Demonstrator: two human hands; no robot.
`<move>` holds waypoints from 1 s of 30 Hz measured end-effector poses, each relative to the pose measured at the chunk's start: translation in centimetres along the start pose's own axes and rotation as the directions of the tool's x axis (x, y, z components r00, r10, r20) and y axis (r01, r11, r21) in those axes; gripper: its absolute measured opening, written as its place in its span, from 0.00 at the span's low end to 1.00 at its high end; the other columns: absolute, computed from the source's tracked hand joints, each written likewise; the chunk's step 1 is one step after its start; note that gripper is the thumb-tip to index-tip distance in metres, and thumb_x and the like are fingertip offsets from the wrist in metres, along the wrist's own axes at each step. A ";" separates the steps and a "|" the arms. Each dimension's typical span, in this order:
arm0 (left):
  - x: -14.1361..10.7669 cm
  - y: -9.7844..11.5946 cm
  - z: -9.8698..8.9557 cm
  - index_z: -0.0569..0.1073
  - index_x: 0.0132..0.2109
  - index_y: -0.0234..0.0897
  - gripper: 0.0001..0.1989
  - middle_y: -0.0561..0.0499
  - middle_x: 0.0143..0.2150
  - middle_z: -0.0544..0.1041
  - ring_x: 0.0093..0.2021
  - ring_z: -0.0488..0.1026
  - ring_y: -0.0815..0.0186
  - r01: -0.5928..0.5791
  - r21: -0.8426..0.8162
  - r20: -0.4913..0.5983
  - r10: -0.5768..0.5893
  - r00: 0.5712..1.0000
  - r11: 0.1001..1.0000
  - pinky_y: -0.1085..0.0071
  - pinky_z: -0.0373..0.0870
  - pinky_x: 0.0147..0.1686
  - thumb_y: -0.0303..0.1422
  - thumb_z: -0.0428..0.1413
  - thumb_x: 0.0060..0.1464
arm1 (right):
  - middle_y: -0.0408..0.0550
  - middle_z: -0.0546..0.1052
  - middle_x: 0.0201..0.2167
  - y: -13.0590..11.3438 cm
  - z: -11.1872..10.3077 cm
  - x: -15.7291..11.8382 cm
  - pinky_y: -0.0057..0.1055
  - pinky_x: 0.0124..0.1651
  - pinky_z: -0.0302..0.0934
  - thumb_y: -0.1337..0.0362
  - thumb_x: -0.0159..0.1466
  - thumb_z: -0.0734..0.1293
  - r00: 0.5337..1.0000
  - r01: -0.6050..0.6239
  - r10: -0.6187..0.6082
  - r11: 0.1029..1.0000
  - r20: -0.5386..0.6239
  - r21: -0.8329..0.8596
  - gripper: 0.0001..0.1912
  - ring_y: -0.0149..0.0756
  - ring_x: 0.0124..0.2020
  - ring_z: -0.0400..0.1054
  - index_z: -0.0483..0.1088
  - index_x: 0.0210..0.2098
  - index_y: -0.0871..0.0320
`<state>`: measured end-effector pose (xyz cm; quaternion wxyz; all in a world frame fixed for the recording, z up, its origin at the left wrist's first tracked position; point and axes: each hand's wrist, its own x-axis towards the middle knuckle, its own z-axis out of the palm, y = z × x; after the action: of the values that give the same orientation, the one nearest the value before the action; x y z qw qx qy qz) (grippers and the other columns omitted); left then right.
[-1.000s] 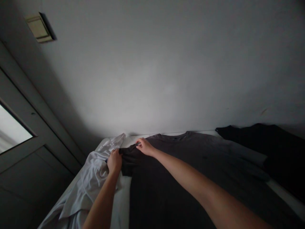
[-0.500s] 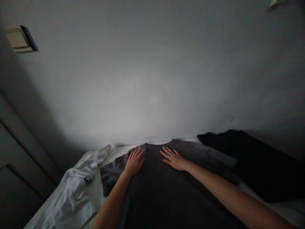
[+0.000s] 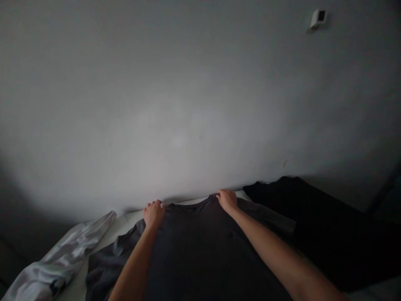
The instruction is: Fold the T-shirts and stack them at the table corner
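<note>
A dark grey T-shirt (image 3: 194, 251) lies spread out with its neckline toward the wall. My left hand (image 3: 154, 214) is closed on its shoulder edge, just left of the collar, with the fingers curled over the far side. On the other side of the collar, my right hand (image 3: 227, 200) pinches the opposite shoulder edge. The fabric between both hands looks drawn fairly straight. Both fingertips are partly hidden behind the cloth's edge.
A crumpled white garment (image 3: 67, 255) lies at the left on the pale surface (image 3: 128, 219). Black clothing (image 3: 332, 225) is spread at the right, against the shirt's sleeve. Behind stands a grey wall (image 3: 188, 104), bearing a small white device (image 3: 318, 19) high up.
My hands went from lying flat on the shirt's chest to gripping its shoulder edges, farther apart and closer to the wall. The view has shifted to the right.
</note>
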<state>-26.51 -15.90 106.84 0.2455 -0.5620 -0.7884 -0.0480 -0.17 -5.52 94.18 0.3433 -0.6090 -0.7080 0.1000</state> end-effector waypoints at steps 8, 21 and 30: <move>1.9 0.1 3.1 0.78 0.46 0.43 0.17 0.44 0.53 0.76 0.55 0.67 0.49 0.093 -0.135 -0.014 -0.096 0.995 0.987 0.54 0.62 0.49 0.40 0.47 0.58 | 0.47 0.79 0.42 0.9 1.5 1.9 0.39 0.51 0.53 0.66 0.64 0.66 0.996 -0.072 0.075 0.996 -0.043 0.057 0.06 0.41 0.50 0.68 0.76 0.37 0.53; -5.5 1.1 4.7 0.71 0.57 0.38 0.21 0.39 0.63 0.69 0.63 0.63 0.49 -0.281 0.153 -0.095 0.297 0.950 0.947 0.53 0.62 0.58 0.39 0.46 0.61 | 0.57 0.47 0.71 -3.1 1.1 -7.3 0.51 0.68 0.38 0.45 0.68 0.57 0.911 0.371 -0.395 0.911 0.122 0.178 0.35 0.49 0.70 0.41 0.53 0.68 0.55; -5.3 -5.6 3.2 0.69 0.60 0.51 0.28 0.50 0.70 0.55 0.70 0.49 0.48 -0.478 0.372 0.284 0.392 0.875 0.796 0.42 0.53 0.64 0.24 0.47 0.54 | 0.52 0.70 0.59 7.2 -6.1 -7.3 0.37 0.63 0.51 0.58 0.69 0.62 0.989 0.114 -0.117 0.992 0.090 0.046 0.19 0.40 0.61 0.61 0.69 0.56 0.53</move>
<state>-31.34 -21.39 102.78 0.2903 -0.6621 -0.6480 0.2399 9.45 -12.34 92.04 0.3277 -0.5545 -0.7551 0.1225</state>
